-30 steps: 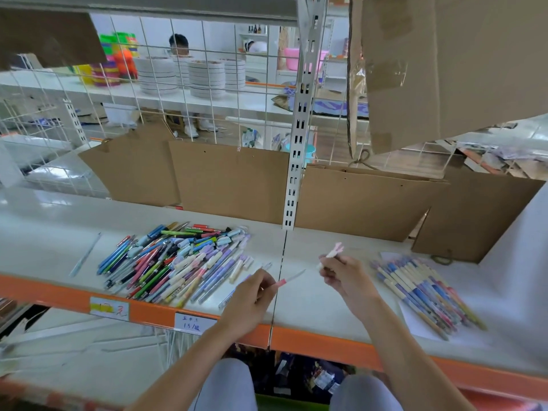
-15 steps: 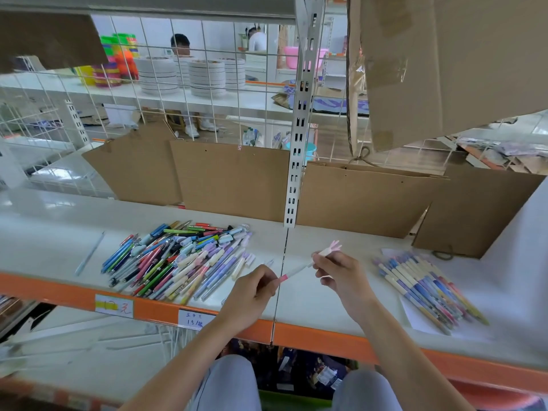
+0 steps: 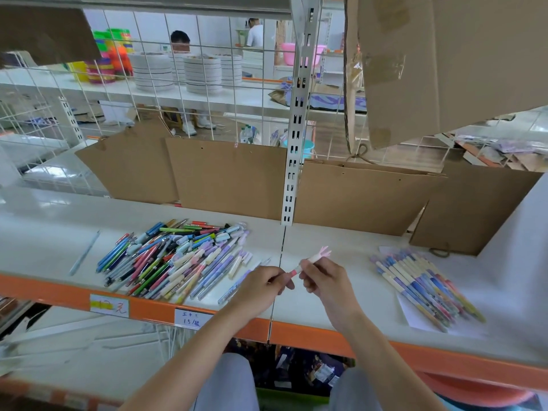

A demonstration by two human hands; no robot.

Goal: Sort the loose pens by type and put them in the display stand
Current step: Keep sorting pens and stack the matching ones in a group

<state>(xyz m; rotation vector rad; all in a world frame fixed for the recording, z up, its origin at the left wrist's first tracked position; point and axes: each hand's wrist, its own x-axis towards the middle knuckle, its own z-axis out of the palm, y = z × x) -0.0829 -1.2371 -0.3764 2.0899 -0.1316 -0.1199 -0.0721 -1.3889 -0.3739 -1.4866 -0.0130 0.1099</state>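
Your right hand (image 3: 323,277) and left hand (image 3: 261,284) both pinch the pink pen (image 3: 310,260) above the shelf (image 3: 341,298) edge, so a loosened grip could drop it beyond the mixed pile (image 3: 175,258).

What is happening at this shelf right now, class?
A person stands at a white shelf sorting pens. Both hands hold one pink pen above the shelf: the left hand pinches its lower end, the right hand grips the barrel. A mixed pile of loose pens lies to the left; a neater group of matching pens lies to the right. No display stand is visible.
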